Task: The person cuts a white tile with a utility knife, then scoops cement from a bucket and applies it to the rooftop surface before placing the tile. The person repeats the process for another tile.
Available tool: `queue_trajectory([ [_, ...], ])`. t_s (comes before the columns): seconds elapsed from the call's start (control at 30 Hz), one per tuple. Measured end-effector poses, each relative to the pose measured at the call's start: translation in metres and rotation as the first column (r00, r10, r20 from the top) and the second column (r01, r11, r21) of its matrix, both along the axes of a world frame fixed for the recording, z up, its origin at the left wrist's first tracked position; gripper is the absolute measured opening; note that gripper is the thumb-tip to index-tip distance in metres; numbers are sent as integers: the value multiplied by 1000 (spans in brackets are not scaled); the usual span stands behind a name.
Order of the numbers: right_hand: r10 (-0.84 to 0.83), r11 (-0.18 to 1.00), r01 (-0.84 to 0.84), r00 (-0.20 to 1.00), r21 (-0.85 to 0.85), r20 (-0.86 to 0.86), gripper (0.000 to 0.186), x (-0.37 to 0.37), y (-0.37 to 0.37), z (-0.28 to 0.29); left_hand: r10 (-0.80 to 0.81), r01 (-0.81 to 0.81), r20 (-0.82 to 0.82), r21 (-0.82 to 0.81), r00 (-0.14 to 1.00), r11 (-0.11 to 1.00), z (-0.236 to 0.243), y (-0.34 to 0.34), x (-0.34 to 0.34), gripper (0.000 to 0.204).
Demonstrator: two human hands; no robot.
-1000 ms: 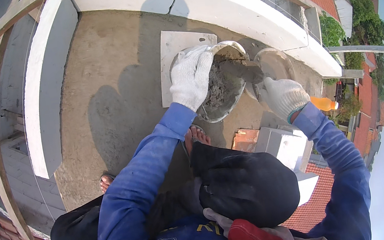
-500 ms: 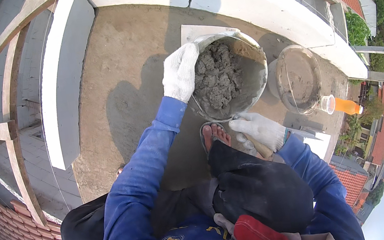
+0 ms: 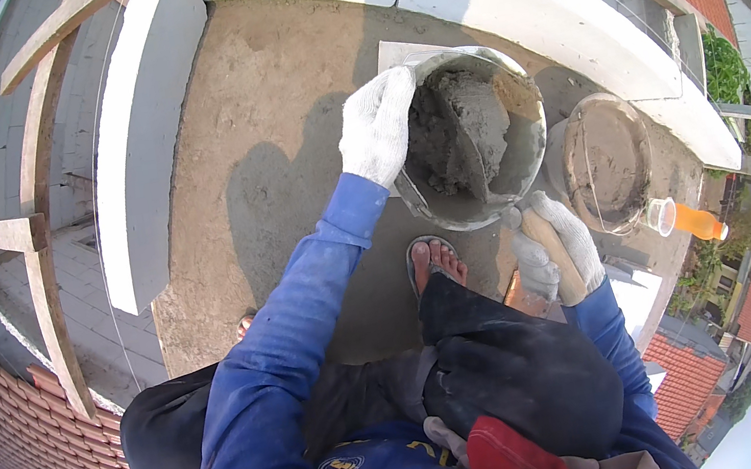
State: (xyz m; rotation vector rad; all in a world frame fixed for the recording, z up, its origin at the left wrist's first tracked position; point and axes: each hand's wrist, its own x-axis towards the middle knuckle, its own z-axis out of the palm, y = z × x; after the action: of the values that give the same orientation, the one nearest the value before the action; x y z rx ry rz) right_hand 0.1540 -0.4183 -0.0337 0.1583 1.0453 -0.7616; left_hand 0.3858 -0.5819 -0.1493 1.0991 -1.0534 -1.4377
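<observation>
A bucket (image 3: 531, 144), tilted toward me, holds wet grey mortar (image 3: 439, 149). My left hand (image 3: 380, 124), in a white knit glove, is closed on the bucket's left rim. Just below the rim at the near right, my gloved right hand (image 3: 566, 232) wraps round the wooden handle (image 3: 552, 250) of a trowel. The handle points toward the bucket. Inside, a smooth grey leaf-shaped surface (image 3: 481, 122) stands out from the lumpy mortar; it looks like the coated trowel blade, though its join to the handle is hidden.
A second bucket (image 3: 607, 161), its inside crusted with mortar, stands to the right, beside a bottle of orange drink (image 3: 699, 223) and a clear cup (image 3: 661, 216). Low white block walls (image 3: 549, 26) edge the floor at the back and left. Wooden beams (image 3: 47, 289) stand beyond the left wall.
The right hand has moved up and right, turning the wooden handle toward the bucket. A smooth leaf-shaped surface now shows in the mortar. The left hand stays on the rim.
</observation>
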Motion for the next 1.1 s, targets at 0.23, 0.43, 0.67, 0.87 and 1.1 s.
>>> queue_trajectory([
  [0.23,511,637,-769,364,59,-779,41,-43,8,60,73,-72,-43,20,996,997,2,2,-13,37],
  [0.43,120,336,-685,-650,647,-751,35,-24,-42,0,0,14,98,-135,995,991,26,16,-26,37],
  [0.67,425,420,-862,-88,283,-901,45,-9,-53,-53,-145,153,86,-98,986,983,21,8,-5,38],
  [0.87,385,212,-937,-182,279,-905,37,4,-37,-46,-143,142,-4,-52,990,988,4,5,0,39],
  [1.1,-122,183,-808,-584,560,-802,21,-11,-25,25,46,-47,-9,-2,999,999,10,10,-10,38],
])
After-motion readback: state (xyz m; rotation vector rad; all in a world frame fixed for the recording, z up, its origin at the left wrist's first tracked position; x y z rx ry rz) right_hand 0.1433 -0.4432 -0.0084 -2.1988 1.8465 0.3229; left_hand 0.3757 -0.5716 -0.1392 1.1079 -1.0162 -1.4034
